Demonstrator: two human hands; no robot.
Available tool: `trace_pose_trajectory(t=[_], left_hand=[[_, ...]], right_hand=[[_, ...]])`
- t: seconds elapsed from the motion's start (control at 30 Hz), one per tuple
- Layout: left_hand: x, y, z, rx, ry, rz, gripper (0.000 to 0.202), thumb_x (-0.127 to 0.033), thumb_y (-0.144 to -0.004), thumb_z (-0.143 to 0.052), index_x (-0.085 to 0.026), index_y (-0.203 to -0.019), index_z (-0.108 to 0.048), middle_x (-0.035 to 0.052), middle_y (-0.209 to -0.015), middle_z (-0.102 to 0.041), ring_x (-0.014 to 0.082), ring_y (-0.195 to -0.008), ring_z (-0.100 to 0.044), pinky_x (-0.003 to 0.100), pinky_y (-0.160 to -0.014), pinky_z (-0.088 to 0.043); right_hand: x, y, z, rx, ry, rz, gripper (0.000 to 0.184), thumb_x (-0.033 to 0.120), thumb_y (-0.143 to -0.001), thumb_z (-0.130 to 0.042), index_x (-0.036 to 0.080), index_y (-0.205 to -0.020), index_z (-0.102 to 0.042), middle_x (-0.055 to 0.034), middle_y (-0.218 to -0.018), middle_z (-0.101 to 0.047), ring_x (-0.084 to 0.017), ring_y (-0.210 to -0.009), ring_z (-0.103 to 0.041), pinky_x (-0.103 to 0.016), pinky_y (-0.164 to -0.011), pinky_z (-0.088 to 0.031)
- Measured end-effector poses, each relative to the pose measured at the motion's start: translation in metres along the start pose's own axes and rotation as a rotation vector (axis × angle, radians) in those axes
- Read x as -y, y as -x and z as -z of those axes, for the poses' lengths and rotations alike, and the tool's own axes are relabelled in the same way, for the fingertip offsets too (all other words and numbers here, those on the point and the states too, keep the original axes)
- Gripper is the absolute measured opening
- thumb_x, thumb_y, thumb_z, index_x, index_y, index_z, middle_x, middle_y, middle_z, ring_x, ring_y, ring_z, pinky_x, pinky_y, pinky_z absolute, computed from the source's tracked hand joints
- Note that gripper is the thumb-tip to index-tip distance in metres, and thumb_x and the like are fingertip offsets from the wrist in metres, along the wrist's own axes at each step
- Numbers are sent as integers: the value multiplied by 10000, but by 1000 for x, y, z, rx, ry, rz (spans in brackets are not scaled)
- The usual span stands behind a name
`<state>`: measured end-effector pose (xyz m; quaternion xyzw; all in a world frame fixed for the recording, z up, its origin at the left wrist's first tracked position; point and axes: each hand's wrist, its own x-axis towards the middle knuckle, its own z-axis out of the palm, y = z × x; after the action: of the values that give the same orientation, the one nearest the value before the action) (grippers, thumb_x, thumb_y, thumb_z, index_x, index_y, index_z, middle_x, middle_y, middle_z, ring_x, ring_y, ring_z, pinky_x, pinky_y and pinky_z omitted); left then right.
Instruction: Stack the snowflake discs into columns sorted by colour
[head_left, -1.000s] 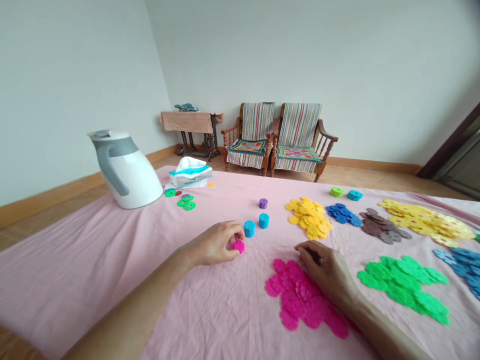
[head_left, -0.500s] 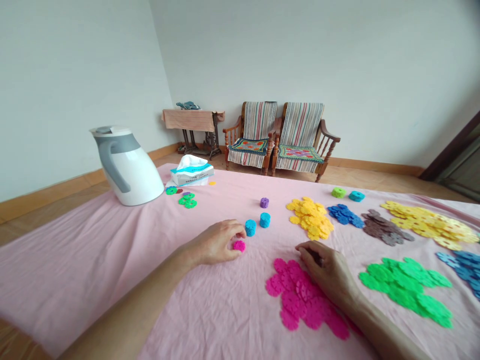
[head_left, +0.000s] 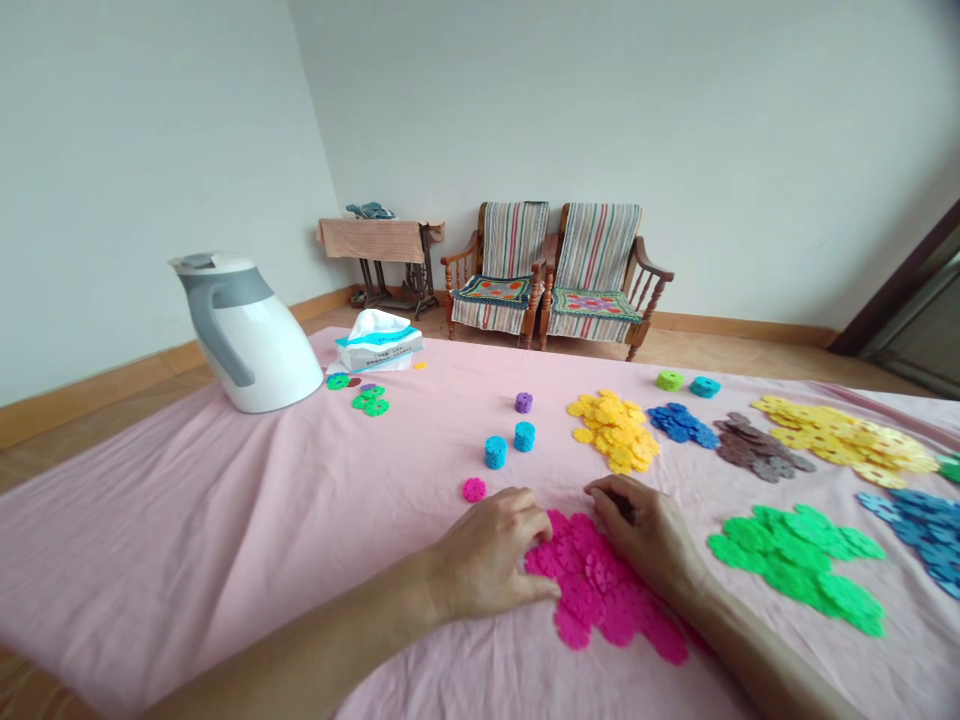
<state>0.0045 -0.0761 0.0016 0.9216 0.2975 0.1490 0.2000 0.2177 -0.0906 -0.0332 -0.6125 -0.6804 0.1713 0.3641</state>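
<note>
My left hand [head_left: 495, 555] is at the left edge of a pile of magenta flower-shaped plastic discs [head_left: 592, 590], its thumb and fingers apart. My right hand [head_left: 649, 530] rests along the pile's upper right side. Its fingers are curled in and the thumb lies close to them; whatever may be inside is hidden. Beyond my left hand, a magenta disc piece [head_left: 474, 489] lies by itself on the cloth. Two short blue disc stacks [head_left: 495, 452] and a purple stack [head_left: 523, 402] stand a little farther off.
Yellow discs [head_left: 615, 430], blue discs [head_left: 682, 424], brown discs [head_left: 754, 445] and green discs [head_left: 799, 565] lie in piles to the right on the pink cloth [head_left: 247, 520]. A white and grey jug [head_left: 255, 340] and a tissue box [head_left: 380, 345] stand at the far left.
My left hand has moved right and nearer, from the single magenta piece to the magenta pile. That piece stays on the cloth. My right hand is nearly unchanged; the view has shifted slightly.
</note>
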Motion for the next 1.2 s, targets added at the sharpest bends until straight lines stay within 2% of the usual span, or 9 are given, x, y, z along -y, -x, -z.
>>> trace_pose_trajectory(t=[0.23, 0.33, 0.5, 0.6, 0.67, 0.83, 1.0, 1.2], left_hand=[[-8, -1, -7, -56, 4, 56, 235, -226, -662, -709, -170, -858, -593, 29, -850, -566, 187, -826, -532, 263, -715, -424], [-5, 0, 1, -82, 22, 49, 211, -219, -656, -695, -165, -832, -592, 25, -833, -563, 177, -803, -532, 258, -713, -424], [24, 5, 41, -184, 32, 95, 143, -188, -686, -648, -168, -818, -596, 11, -813, -544, 141, -731, -522, 234, -652, -413], [49, 9, 61, -159, 16, 92, 147, -168, -676, -654, -174, -816, -608, 0, -808, -554, 128, -717, -522, 222, -647, -408], [63, 11, 67, -130, -5, 98, 133, -168, -673, -658, -174, -798, -615, -8, -785, -554, 123, -703, -521, 216, -637, -402], [76, 12, 61, -69, -20, 72, 135, -179, -672, -661, -175, -801, -623, -9, -775, -562, 122, -693, -528, 212, -626, -394], [80, 11, 52, -50, 11, 47, 142, -164, -676, -651, -171, -814, -622, -7, -775, -555, 111, -659, -530, 203, -607, -403], [81, 11, 49, -30, 28, 47, 141, -149, -677, -642, -170, -815, -622, -6, -779, -557, 113, -666, -541, 201, -604, -409]], right_hand=[[-1, 0, -2, 7, -9, 7, 241, 316, -837, -431, 191, -761, -623, -32, -761, -665, -172, -715, -601, -271, -646, -431], [-2, -1, -3, 9, -8, 5, 237, 311, -836, -431, 194, -784, -630, -28, -770, -668, -171, -724, -603, -270, -644, -433], [-4, 0, -4, 11, 0, 1, 250, 312, -839, -423, 194, -815, -641, -29, -775, -670, -172, -725, -605, -274, -641, -436], [-4, 0, -3, 13, 5, -5, 246, 310, -838, -423, 195, -821, -641, -33, -785, -670, -175, -734, -606, -279, -648, -439], [-5, 0, -3, 16, 12, -4, 243, 309, -837, -426, 196, -829, -641, -37, -797, -672, -178, -748, -607, -283, -660, -441], [-5, 0, -2, 24, 21, 4, 247, 318, -837, -426, 197, -829, -641, -36, -804, -673, -179, -756, -608, -282, -664, -444], [-5, -1, -3, 24, 25, 9, 252, 321, -840, -422, 197, -838, -642, -38, -807, -673, -182, -764, -608, -285, -671, -444], [-8, -1, -4, 31, 17, 12, 249, 319, -839, -425, 196, -843, -641, -38, -805, -672, -181, -762, -607, -286, -676, -444]])
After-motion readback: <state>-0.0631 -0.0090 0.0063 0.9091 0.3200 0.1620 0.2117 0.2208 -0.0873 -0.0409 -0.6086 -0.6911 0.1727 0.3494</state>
